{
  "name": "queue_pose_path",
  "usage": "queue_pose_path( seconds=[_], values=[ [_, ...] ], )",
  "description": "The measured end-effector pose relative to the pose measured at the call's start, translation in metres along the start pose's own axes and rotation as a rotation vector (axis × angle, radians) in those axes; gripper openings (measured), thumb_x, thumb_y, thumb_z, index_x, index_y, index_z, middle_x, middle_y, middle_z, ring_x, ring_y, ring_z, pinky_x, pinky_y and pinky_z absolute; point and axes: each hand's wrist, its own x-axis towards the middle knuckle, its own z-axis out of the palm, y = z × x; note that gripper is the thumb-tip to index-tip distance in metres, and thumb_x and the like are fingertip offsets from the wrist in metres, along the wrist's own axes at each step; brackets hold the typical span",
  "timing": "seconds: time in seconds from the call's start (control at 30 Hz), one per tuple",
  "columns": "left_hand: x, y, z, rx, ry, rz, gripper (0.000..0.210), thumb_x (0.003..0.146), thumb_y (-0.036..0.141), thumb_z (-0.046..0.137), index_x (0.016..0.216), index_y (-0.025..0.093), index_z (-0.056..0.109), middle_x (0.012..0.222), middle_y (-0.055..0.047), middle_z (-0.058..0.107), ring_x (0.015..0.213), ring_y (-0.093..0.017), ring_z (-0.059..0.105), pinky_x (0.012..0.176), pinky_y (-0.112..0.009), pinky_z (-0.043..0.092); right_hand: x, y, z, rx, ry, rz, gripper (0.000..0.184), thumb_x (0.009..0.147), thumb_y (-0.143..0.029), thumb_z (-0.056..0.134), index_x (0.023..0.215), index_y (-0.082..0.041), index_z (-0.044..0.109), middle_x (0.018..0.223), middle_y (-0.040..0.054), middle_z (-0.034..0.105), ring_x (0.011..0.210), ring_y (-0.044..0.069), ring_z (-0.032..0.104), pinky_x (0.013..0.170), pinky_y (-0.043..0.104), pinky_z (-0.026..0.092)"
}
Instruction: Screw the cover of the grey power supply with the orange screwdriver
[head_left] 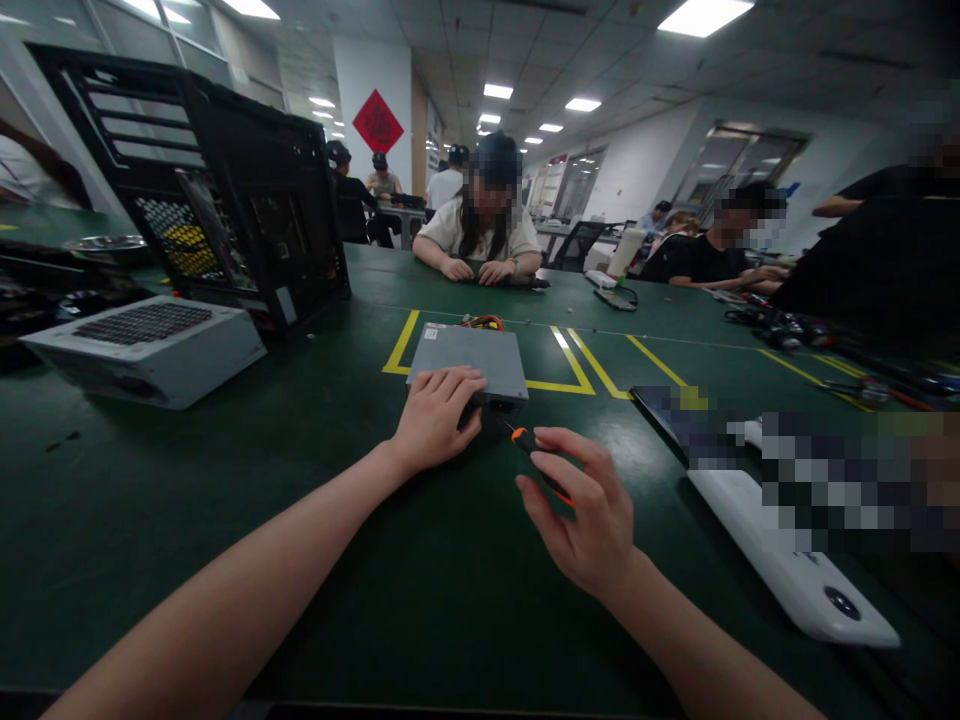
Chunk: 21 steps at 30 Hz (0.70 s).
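1. Near the middle of a green tabletop (187,490), a grey metal power supply unit (499,355) is set down flat, within reach of both hands. Its casing is seen from outside only; coloured wires (486,322) are bunched at its far edge.
2. Its top is covered at the near left corner by the left hand (437,415), whose fingers are laid over the top, with the thumb bent down at the near side, so the unit is gripped.
3. An orange-and-black screwdriver (526,440) is gripped in the curled fingers of the right hand (589,510). Its shaft is pointed at the near face of the unit; whether contact is made cannot be told.
4. At the left, a black computer case (292,170) is stood upright. Dark parts are held inside, too dim to be named. Something yellow is seen through its mesh.
5. Just in front of the case, a second power supply (169,372) is placed, a black grille on top.
6. Behind these, a shallow metal bowl (106,243) is partly hidden; its contents cannot be made out.
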Motion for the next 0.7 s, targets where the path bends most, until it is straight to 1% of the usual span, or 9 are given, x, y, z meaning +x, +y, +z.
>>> queue_pose_path(
  seconds=[0.1,0.2,0.3,0.4,0.47,0.53,0.63,0.7],
  values=[
    [-0.0002,-0.0007,-0.0002,0.001,-0.007,0.0,0.03,0.082,0.024,0.048,0.112,0.019,0.051,0.119,-0.008,0.057,0.113,-0.023,0.048,0.091,-0.039,0.033,0.0021,0.0013,-0.001,-0.031,0.062,0.032,0.045,0.076,-0.004,0.054,0.116,-0.021,0.042,0.111,0.0093,0.051,0.099,0.019,0.056,0.078,0.035,0.054],
    [-0.0005,-0.0007,-0.0001,0.003,-0.01,0.003,0.03,0.082,0.024,0.048,0.111,0.019,0.052,0.118,-0.007,0.057,0.113,-0.023,0.048,0.091,-0.038,0.033,0.0036,0.0019,-0.0016,-0.045,0.1,0.065,0.048,0.076,-0.004,0.054,0.118,-0.02,0.039,0.109,0.01,0.052,0.104,0.022,0.053,0.082,0.041,0.052],
    [-0.0001,0.0005,-0.0001,0.004,0.002,-0.006,0.029,0.082,0.024,0.049,0.111,0.019,0.052,0.118,-0.007,0.057,0.112,-0.022,0.049,0.09,-0.038,0.033,0.0034,0.0022,-0.0016,-0.077,0.056,0.055,0.045,0.075,-0.007,0.058,0.116,-0.019,0.042,0.11,0.0107,0.05,0.1,0.022,0.054,0.079,0.04,0.052],
    [0.0014,0.0021,-0.0012,0.004,0.008,-0.019,0.028,0.082,0.024,0.049,0.109,0.019,0.053,0.116,-0.007,0.058,0.11,-0.022,0.05,0.089,-0.038,0.034,0.0033,0.0012,-0.0009,-0.067,0.053,0.047,0.046,0.076,-0.004,0.055,0.116,-0.022,0.043,0.108,0.0091,0.05,0.098,0.019,0.055,0.076,0.035,0.054],
    [0.0029,0.0028,-0.0027,0.005,0.002,-0.017,0.026,0.083,0.024,0.047,0.108,0.019,0.054,0.116,-0.007,0.059,0.109,-0.022,0.051,0.088,-0.038,0.034,0.0038,-0.0001,-0.0004,-0.034,0.061,0.039,0.048,0.077,-0.001,0.052,0.119,-0.022,0.04,0.107,0.0089,0.052,0.1,0.019,0.055,0.078,0.036,0.054],
    [0.0043,0.0032,-0.0044,0.007,-0.007,-0.012,0.025,0.084,0.024,0.046,0.107,0.019,0.055,0.115,-0.008,0.059,0.109,-0.022,0.051,0.087,-0.038,0.035,0.0042,-0.0008,-0.0005,-0.019,0.047,0.024,0.049,0.076,-0.002,0.053,0.12,-0.021,0.039,0.107,0.0094,0.052,0.101,0.02,0.055,0.08,0.038,0.053],
    [0.0058,0.0034,-0.0066,0.01,-0.012,-0.01,0.024,0.084,0.024,0.046,0.106,0.018,0.056,0.114,-0.008,0.06,0.109,-0.022,0.052,0.086,-0.038,0.036,0.004,0.0003,-0.0017,-0.048,0.01,0.013,0.047,0.077,-0.006,0.057,0.119,-0.021,0.041,0.107,0.0094,0.052,0.098,0.02,0.055,0.077,0.036,0.054],
    [0.0062,0.0037,-0.0074,0.013,-0.011,-0.014,0.024,0.084,0.023,0.046,0.105,0.018,0.056,0.114,-0.008,0.06,0.108,-0.022,0.052,0.085,-0.037,0.036,0.0039,0.0014,-0.0025,-0.06,0.011,0.016,0.047,0.077,-0.004,0.055,0.119,-0.02,0.041,0.106,0.0096,0.053,0.098,0.02,0.055,0.077,0.035,0.054]
  ],
)
